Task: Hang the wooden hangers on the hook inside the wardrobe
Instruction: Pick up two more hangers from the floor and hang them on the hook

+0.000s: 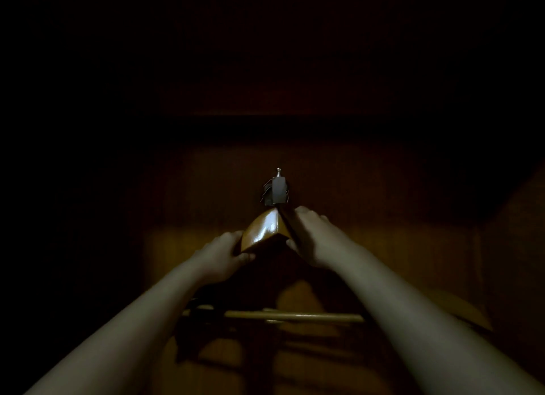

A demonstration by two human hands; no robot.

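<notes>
A glossy wooden hanger (pixel 264 231) hangs just below the metal hook (pixel 277 189) on the dark wardrobe's back panel. Thin wire hooks of several hangers show around the metal hook. My left hand (pixel 228 251) grips the hanger's left shoulder, thumb underneath. My right hand (pixel 309 235) holds its right shoulder, fingers curled over the top edge. The hanger's lower bar (pixel 295 316) runs across between my forearms. Most of the hanger's arms are lost in shadow.
The wardrobe interior is very dark. A brown back panel (pixel 383 247) is dimly lit around the hook. A dark horizontal ledge (pixel 280 123) runs above. Side walls close in at left and right.
</notes>
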